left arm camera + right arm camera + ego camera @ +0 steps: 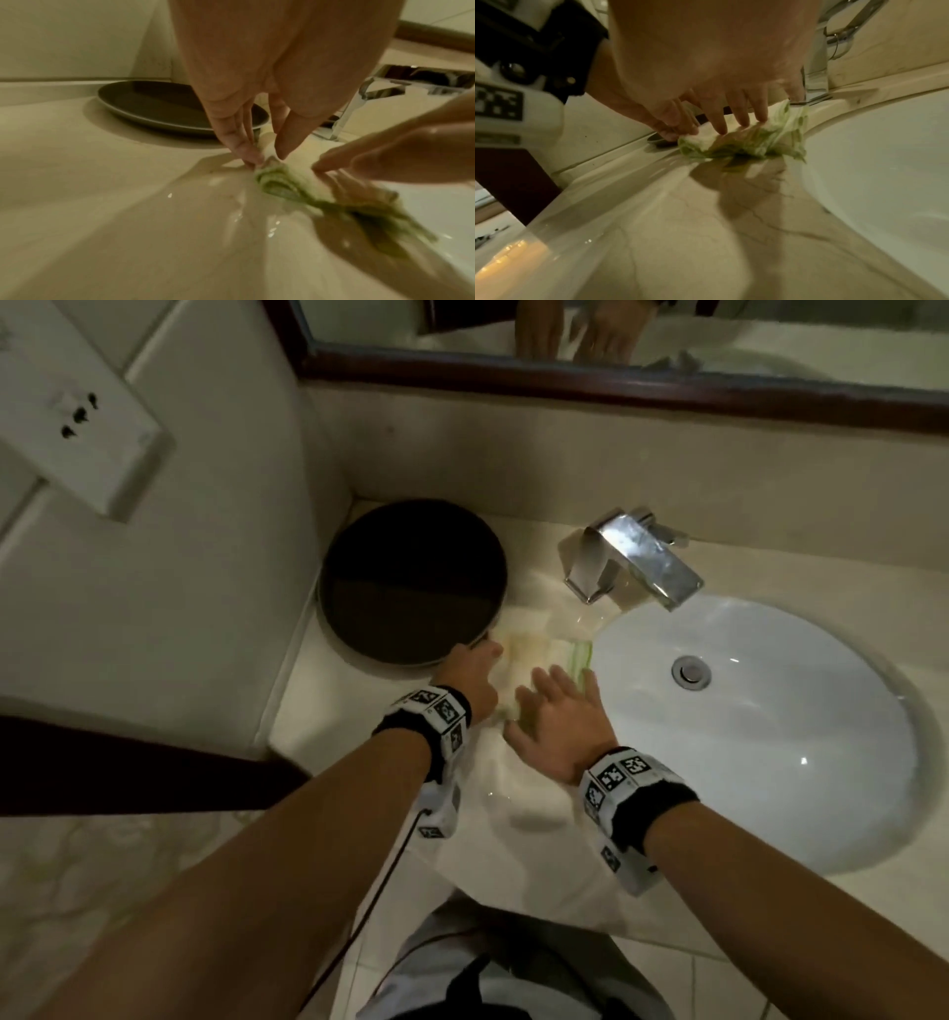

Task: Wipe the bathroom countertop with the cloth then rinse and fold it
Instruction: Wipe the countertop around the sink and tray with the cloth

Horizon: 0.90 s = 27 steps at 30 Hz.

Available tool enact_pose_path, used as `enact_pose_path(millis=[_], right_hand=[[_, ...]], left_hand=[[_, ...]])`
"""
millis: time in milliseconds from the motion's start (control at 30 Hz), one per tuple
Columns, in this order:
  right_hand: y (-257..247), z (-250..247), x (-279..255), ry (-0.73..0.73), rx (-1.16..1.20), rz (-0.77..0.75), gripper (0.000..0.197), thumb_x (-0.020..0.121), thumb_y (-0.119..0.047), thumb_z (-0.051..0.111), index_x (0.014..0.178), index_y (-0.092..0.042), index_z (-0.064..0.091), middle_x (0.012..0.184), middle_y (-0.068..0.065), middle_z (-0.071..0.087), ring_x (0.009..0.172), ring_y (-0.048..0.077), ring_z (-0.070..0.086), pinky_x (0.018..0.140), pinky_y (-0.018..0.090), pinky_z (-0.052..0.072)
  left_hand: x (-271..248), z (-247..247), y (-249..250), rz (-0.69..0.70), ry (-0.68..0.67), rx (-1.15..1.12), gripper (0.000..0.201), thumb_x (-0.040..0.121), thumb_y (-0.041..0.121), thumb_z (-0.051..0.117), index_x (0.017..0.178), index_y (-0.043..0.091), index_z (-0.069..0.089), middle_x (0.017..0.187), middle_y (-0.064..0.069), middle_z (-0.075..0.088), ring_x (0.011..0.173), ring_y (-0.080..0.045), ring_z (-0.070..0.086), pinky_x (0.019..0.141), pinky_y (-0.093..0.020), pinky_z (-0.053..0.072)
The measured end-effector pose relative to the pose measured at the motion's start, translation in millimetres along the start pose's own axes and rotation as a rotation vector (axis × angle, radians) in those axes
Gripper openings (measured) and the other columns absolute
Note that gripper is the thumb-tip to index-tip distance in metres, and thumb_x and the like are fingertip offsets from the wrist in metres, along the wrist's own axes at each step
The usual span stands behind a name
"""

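Cloth on countertop, both hands pressing

Left hand pinches cloth beside dark plate.

**The counter under my hands**

The pale cream, marble-veined stone countertop is wet and glossy near me. On it, far left in the corner, sits a round dark brown plate. Just right of the plate lies the crumpled white-and-green cloth, at the rim of the white oval sink set into the right side. A chrome square-bodied faucet stands on the far edge.
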State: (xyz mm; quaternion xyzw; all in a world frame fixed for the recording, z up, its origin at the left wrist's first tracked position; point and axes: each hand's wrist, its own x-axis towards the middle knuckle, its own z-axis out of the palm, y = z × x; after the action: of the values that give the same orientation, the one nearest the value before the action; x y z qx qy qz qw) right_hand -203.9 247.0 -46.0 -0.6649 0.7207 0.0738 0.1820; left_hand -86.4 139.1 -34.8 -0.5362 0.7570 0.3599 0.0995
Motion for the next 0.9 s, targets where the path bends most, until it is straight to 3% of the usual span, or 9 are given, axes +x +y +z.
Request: enact_pose_path(millis=[100,167,200,267,333,433,567,733,900], right_hand=[[2,2,9,0.170,0.030,-0.049,0.037,0.088,-0.042,0.048,0.106,-0.014,0.065,0.119,0.013,0.058,0.118,0.035,0.048,0.106,0.054,0.028],[5,2,21,0.254,0.071,-0.062,0.031,0.087,-0.031,0.054,0.109,-0.011,0.063,0.118,0.016,0.057,0.118,0.038,0.049,0.104,0.053,0.033],[5,0,26,0.219,0.070,-0.059,0.038,0.090,-0.030,0.050,0.122,-0.011,0.057,0.131,0.018,0.051,0.128,0.039,0.042,0.107,0.054,0.030],[7,2,37,0.097,0.026,-0.065,0.054,0.098,-0.035,0.037,0.147,-0.012,0.030,0.156,0.016,0.022,0.146,0.037,0.014,0.116,0.057,0.017],[9,5,45,0.014,-0.006,-0.077,0.061,0.102,-0.041,0.023,0.154,-0.014,0.006,0.162,0.011,-0.001,0.149,0.033,-0.006,0.118,0.058,0.006],[12,16,48,-0.025,-0.038,-0.088,0.066,0.101,-0.049,0.013,0.154,-0.017,-0.007,0.162,0.009,-0.015,0.148,0.030,-0.015,0.117,0.059,-0.003],[19,24,57,0.000,-0.055,-0.096,0.066,0.099,-0.054,0.012,0.154,-0.022,-0.010,0.162,0.005,-0.016,0.148,0.026,-0.016,0.117,0.057,-0.007],[20,31,62,0.051,-0.019,-0.104,0.068,0.098,-0.056,0.014,0.155,-0.022,-0.003,0.163,0.007,-0.008,0.149,0.027,-0.010,0.117,0.057,-0.005],[21,33,54,0.077,-0.022,-0.129,0.078,0.088,-0.058,-0.005,0.155,-0.018,0.002,0.163,0.011,-0.001,0.149,0.031,-0.004,0.117,0.059,-0.002]], left_hand=[[-6,5,-10,-0.001,0.017,0.001,0.056,0.088,0.010,0.051,0.139,0.032,0.038,0.138,-0.009,0.036,0.122,-0.033,0.047,0.103,-0.038,0.042],[-8,7,-13,0.025,0.034,0.039,0.056,0.090,0.014,0.051,0.142,0.030,0.038,0.140,-0.009,0.039,0.124,-0.030,0.047,0.104,-0.038,0.041],[-10,7,-14,0.049,0.041,0.063,0.057,0.091,0.016,0.052,0.144,0.028,0.037,0.142,-0.009,0.041,0.127,-0.029,0.045,0.106,-0.038,0.040],[-12,9,-17,0.082,0.054,0.121,0.057,0.092,0.019,0.052,0.146,0.025,0.036,0.144,-0.009,0.043,0.130,-0.027,0.043,0.108,-0.038,0.037],[-15,9,-20,0.093,0.085,0.160,0.053,0.093,0.021,0.051,0.145,0.025,0.038,0.141,-0.008,0.045,0.128,-0.026,0.043,0.107,-0.039,0.037],[-23,12,-28,0.079,0.176,0.160,0.041,0.095,0.025,0.046,0.136,0.025,0.048,0.135,-0.005,0.048,0.123,-0.026,0.046,0.103,-0.040,0.041],[-31,11,-43,-0.011,0.183,0.213,0.045,0.092,0.026,0.052,0.137,0.022,0.047,0.142,-0.003,0.040,0.128,-0.025,0.041,0.103,-0.039,0.039],[-42,12,-56,-0.143,0.089,0.301,0.057,0.097,0.041,0.042,0.149,0.025,0.028,0.158,-0.008,0.018,0.144,-0.027,0.021,0.114,-0.042,0.029],[-55,19,-70,-0.169,0.026,0.327,0.062,0.098,0.049,0.035,0.153,0.030,0.014,0.162,-0.003,0.004,0.147,-0.030,0.009,0.116,-0.045,0.024]])
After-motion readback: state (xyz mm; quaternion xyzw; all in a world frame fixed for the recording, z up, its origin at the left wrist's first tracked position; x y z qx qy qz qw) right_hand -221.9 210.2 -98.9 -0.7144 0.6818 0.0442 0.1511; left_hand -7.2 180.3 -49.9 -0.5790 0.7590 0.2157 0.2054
